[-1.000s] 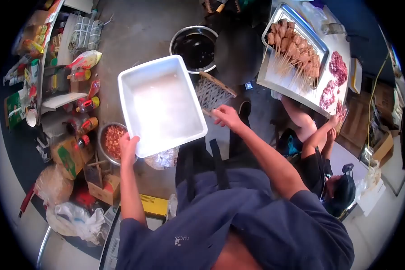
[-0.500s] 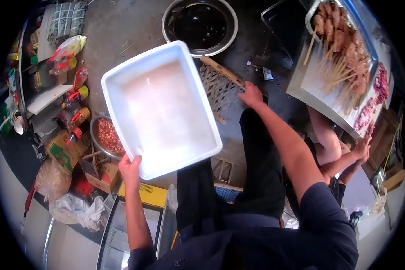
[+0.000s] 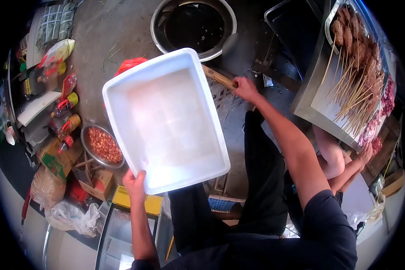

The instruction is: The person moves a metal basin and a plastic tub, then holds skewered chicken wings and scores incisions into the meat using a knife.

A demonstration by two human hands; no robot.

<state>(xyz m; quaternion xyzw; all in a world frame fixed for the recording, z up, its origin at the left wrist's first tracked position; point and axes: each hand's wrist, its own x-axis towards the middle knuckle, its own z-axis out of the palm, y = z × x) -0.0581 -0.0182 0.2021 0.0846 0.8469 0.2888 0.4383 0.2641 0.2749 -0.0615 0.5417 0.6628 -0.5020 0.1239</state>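
My left hand [image 3: 135, 183] grips the near-left corner of a white plastic tub [image 3: 175, 121], thumb over the rim. The tub is tilted so its pale inside faces me. Beyond its right edge, my right hand [image 3: 246, 89] is closed around a wooden bar [image 3: 218, 77]. Woven lattice shows below this bar, partly hidden by the tub, like the seat of a low stool. Behind the tub stands a metal basin [image 3: 231, 24] of dark liquid. Part of a red plastic bag [image 3: 129, 65] shows past the tub's top edge.
At right, skewered meat [image 3: 357, 54] lies on a metal-edged table [image 3: 317, 96]; another person's hands [image 3: 363, 158] are near its front corner. To the left are a bowl of chopped red food [image 3: 104, 144], bottles [image 3: 69, 123] and boxes. A yellow-edged case [image 3: 135, 200] stands near my left arm.
The view has shifted. The tub sits slightly lower and farther right in view. My right hand, still on the bar, is a little higher and left. The red bag has come into sight.
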